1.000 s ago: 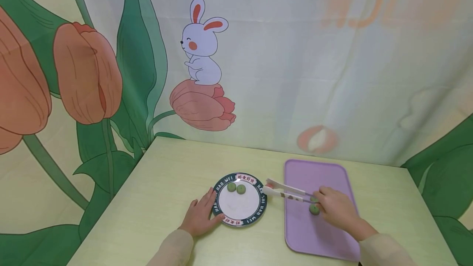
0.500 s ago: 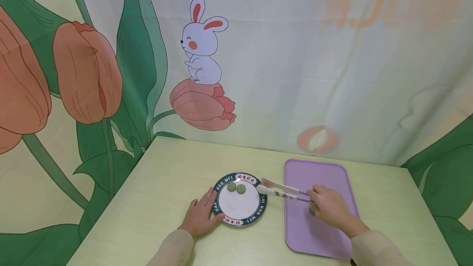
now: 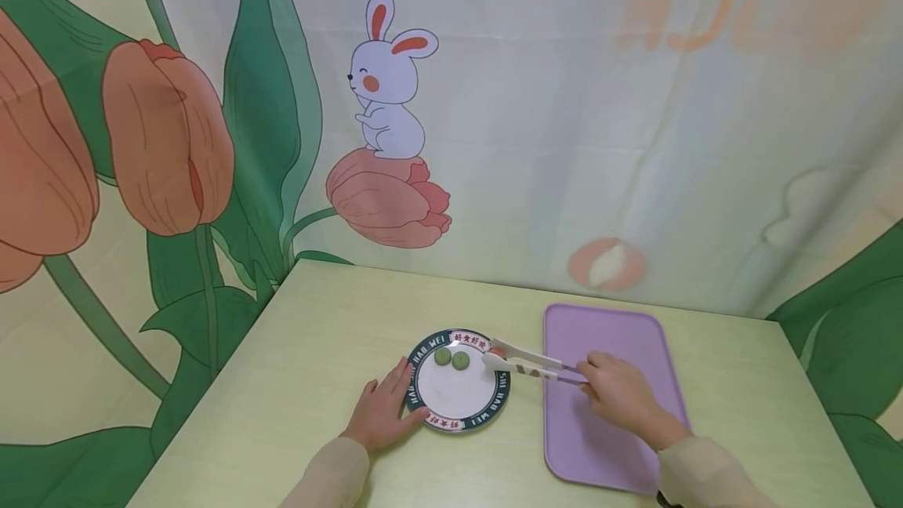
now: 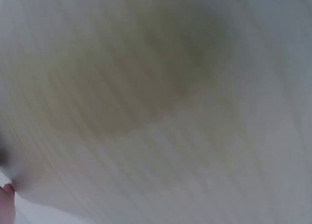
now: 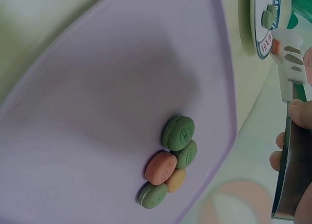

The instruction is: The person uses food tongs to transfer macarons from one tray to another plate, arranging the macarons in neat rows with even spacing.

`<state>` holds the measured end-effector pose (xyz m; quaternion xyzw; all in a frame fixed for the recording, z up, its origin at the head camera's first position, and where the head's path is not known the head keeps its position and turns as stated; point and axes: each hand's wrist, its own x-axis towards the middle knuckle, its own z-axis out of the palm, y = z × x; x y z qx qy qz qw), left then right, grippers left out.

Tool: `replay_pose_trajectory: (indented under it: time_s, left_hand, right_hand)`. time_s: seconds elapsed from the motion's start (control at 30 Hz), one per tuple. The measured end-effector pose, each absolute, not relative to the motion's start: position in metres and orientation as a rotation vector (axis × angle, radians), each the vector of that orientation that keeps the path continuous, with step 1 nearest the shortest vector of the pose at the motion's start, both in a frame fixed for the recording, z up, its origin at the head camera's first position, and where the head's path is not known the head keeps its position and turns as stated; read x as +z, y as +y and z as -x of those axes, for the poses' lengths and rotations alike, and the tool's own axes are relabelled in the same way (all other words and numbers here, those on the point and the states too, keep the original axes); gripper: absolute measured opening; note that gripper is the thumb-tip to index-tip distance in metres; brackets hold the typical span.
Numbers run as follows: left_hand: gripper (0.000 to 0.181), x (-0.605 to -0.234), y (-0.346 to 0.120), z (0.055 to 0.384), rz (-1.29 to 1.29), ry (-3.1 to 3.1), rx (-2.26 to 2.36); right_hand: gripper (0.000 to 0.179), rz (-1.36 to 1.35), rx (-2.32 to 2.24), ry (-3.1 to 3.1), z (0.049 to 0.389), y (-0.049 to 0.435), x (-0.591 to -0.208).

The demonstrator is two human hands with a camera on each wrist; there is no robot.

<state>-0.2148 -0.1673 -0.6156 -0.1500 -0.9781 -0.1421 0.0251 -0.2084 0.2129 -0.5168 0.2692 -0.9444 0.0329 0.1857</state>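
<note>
My right hand (image 3: 621, 390) grips a pair of tongs (image 3: 522, 368) with white tips and metal arms. Pinched between the tips is a reddish macaron (image 3: 497, 352), at the right part of the plate's rim in the head view. The round plate (image 3: 451, 394) is white inside with a dark lettered rim. Two green macarons (image 3: 461, 361) lie in its far half. My left hand (image 3: 384, 410) rests at the plate's left edge, fingers straight and thumb on the near rim. In the right wrist view, green macarons (image 5: 178, 133), a reddish one (image 5: 161, 168) and a yellow one (image 5: 176, 180) lie on the tray.
A purple tray (image 3: 600, 328) with a low raised edge lies to the right of the plate, under my right forearm. In the head view my right hand hides the macarons on it. A printed curtain (image 3: 508, 139) hangs behind the pale table (image 3: 339, 304).
My right hand has moved left, carrying the tongs and the reddish macaron from beside the plate to over its right rim. My left hand and the plate have stayed put.
</note>
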Motion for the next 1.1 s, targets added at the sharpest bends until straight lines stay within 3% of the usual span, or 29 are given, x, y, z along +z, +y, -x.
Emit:
replay_pose_trajectory:
  time_s: [1.1]
  left_hand:
    - [0.085,-0.617,-0.168,0.216,0.460,-3.039,-0.467]
  right_hand:
    - [0.016,-0.738,0.082,-2.726,0.217,0.194,-0.529]
